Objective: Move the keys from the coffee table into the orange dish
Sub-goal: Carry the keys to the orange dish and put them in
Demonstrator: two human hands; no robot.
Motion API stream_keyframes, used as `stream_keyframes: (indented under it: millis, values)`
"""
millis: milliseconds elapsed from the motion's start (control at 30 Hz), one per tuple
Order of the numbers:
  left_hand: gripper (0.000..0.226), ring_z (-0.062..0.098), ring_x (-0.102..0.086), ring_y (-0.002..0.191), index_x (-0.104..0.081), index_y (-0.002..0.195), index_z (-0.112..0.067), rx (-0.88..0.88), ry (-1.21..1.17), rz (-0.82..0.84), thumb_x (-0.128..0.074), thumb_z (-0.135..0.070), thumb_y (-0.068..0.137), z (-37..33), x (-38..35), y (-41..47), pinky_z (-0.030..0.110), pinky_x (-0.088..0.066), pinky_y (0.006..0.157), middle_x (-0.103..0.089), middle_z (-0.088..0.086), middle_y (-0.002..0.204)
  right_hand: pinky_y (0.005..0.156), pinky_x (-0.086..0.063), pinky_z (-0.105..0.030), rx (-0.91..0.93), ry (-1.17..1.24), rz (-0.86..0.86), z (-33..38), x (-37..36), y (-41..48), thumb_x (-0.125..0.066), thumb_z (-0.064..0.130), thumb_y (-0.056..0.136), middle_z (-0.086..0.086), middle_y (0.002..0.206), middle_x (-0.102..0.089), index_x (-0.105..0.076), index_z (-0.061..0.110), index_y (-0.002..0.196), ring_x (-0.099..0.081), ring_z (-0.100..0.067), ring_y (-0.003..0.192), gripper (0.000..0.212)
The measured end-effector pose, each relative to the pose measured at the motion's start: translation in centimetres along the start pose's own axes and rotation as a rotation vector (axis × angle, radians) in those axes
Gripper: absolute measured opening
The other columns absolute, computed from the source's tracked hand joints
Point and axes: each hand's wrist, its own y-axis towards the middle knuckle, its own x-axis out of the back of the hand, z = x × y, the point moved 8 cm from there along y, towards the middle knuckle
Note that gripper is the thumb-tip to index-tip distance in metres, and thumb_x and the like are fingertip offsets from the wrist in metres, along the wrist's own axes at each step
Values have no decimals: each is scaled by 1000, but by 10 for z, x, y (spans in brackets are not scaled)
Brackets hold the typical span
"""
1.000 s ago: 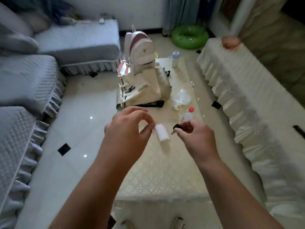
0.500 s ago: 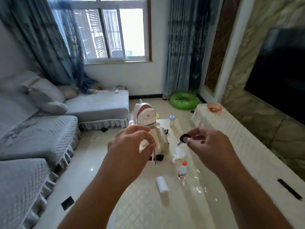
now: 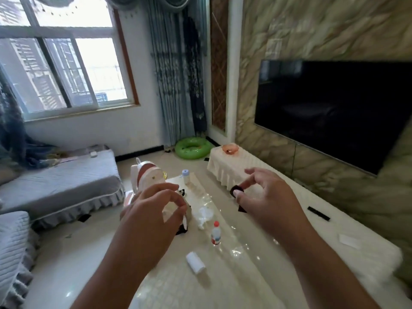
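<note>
Two hands were up over the pale glossy coffee table (image 3: 234, 275). The right hand (image 3: 265, 201) pinched a small black-headed key (image 3: 235, 190) between thumb and forefinger. The left hand (image 3: 153, 210) had thumb and forefinger closed together, but whether it held anything I couldn't tell. Way back, the orange dish (image 3: 230, 148) sat on the far end of the cream-covered cabinet (image 3: 225, 166).

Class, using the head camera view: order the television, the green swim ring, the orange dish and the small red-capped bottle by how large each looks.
1. Television
2. Green swim ring
3 and 4. Orange dish and red-capped bottle: they look alike in size, and the bottle is nearer the camera, so unranked.
</note>
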Motion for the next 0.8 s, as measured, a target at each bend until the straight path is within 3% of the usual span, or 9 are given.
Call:
stream_keyframes:
  millis: [233,367,467,600,800]
  values:
    - [14,6,-54,114,-63,79,-43,-142,-110,115,-74,-34,77,-3,-25,-11,41,-44,93,-58,-29,117,97,-28,-21,-186,-85,-110,-19,26,-66,-74,32,80,15,132,-54,-63,31,82,-42,-7,127,11]
    - [15,6,-50,117,-62,78,-44,-193,-158,222,-73,-34,78,-28,-53,-18,46,-41,97,-56,-30,118,103,-32,-26,-297,-149,-179,-37,52,-107,-74,32,79,14,131,-56,-62,31,80,-44,-8,127,12]
    - [12,1,-49,113,-62,79,-43,-261,-182,285,-71,-36,80,-59,-71,-28,43,-40,96,-54,-31,119,98,-29,-20,-363,-188,-244,-48,79,-136,-73,30,79,15,130,-57,-60,32,77,-44,-4,125,13]
    - [9,7,-48,117,-62,80,-42,-327,-216,332,-70,-38,81,-103,-88,-39,42,-38,98,-54,-30,120,84,-20,-1,-433,-209,-312,-64,117,-172,-71,28,78,17,129,-56,-58,30,76,-41,5,115,14]
    - [10,4,-46,117,-62,80,-42,-382,-236,360,-69,-36,82,-166,-103,-58,45,-41,97,-52,-31,121,90,-32,-22,-493,-249,-368,-86,172,-213,-70,33,79,17,130,-57,-57,30,76,-46,-2,120,13]
